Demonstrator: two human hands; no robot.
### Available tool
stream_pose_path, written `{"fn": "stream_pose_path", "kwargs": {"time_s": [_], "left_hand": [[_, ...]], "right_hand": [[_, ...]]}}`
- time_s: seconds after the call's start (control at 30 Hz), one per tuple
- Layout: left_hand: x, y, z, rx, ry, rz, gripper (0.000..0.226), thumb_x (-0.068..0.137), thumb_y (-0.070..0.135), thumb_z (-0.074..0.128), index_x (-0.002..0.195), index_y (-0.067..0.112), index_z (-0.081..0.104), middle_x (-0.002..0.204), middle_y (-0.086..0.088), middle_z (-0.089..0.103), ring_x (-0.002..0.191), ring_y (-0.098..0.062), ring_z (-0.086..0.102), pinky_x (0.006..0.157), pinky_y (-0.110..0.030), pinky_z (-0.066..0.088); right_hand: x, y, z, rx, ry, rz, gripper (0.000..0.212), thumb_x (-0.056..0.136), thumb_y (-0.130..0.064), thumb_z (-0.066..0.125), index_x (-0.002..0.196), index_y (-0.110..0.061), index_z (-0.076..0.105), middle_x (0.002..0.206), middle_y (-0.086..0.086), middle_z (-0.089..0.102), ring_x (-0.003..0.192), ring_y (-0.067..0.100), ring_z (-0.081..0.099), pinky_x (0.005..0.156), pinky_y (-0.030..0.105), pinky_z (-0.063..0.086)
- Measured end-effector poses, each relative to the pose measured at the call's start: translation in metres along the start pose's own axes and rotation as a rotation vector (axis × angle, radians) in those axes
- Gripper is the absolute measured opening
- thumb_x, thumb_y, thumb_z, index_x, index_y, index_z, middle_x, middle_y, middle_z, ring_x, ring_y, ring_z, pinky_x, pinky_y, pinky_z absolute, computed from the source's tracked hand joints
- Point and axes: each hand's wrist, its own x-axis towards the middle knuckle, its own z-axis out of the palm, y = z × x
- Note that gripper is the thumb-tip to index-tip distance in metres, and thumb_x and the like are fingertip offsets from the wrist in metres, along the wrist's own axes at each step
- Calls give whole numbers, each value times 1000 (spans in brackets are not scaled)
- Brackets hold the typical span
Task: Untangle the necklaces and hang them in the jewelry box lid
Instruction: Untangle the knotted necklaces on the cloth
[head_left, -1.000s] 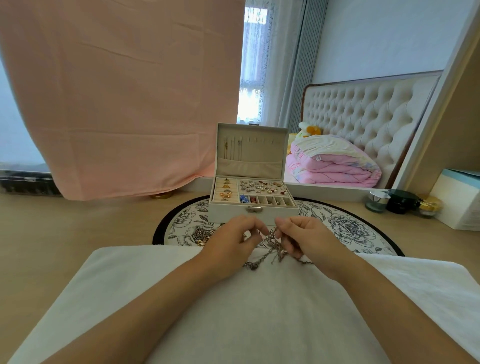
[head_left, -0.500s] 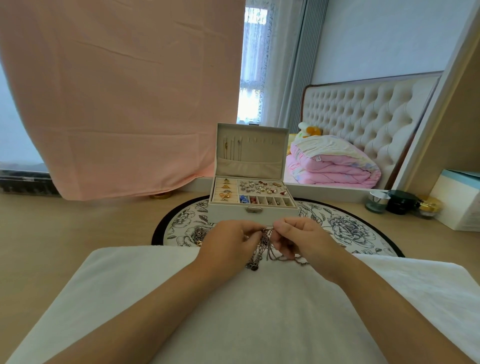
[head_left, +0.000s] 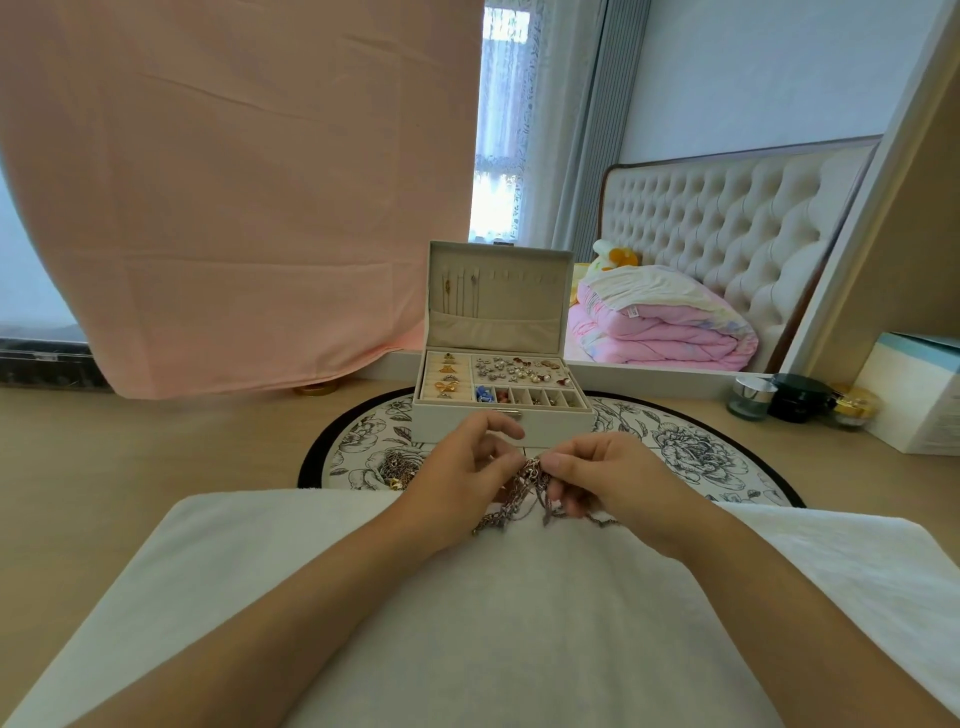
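Necklaces (head_left: 531, 486), a knotted clump of thin gold and dark chains, are held just above the far edge of a white towel (head_left: 467, 623), with loose ends trailing onto the cloth. The right hand (head_left: 613, 480) pinches the top of the clump between thumb and curled fingers. The left hand (head_left: 460, 470) grips the other side with thumb and lower fingers, while its forefinger is lifted clear. Just beyond stands the jewelry box (head_left: 550, 428) on a round floral mat (head_left: 701, 454). Its lid (head_left: 519, 260) stands upright, with a few chains already hanging at the left of the hook row and the other hooks bare. A second small heap of chain (head_left: 397, 466) lies on the mat left of the hands.

The work looks to be at the picking-apart stage. The main risk is pulling the two hands apart while a knot is caught, which would tighten it or snap a fine link. A freed strand could also slip down and catch on the towel's pile, or fall back into the clump.
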Motion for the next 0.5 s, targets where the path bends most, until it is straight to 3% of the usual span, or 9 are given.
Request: {"fn": "stream_pose_path", "kwargs": {"time_s": [0.13,0.23,0.37,0.5], "left_hand": [[0,1,-4,-9,-81,24,13,100,10,58,106,21,55,86,2,57,73,-14,56,66,-35,48],[0,5,-10,-2,-107,51,15,97,2,59,101,17,57,86,5,57,71,-12,53,66,-26,47],[2,4,-12,207,27,123,34,95,4,61,78,33,65,89,1,64,77,-25,60,70,-43,54],[0,6,-8,416,77,199,33,93,4,64,81,31,77,98,14,64,85,-2,59,74,-14,46]], "right_hand": [[-2,-4,1,12,-27,-5,19,97,-17,63,86,-5,71,69,9,70,52,16,53,57,29,42],[-2,-3,1,-18,-34,-25,20,98,-20,61,89,-5,70,69,6,69,52,15,52,56,29,38],[-1,-2,2,-30,-20,-53,18,97,-22,63,86,-13,71,68,2,66,53,15,49,54,31,33],[-1,-1,2,-97,14,-60,18,95,-25,67,82,-14,73,64,2,62,53,17,45,52,30,32]]}}
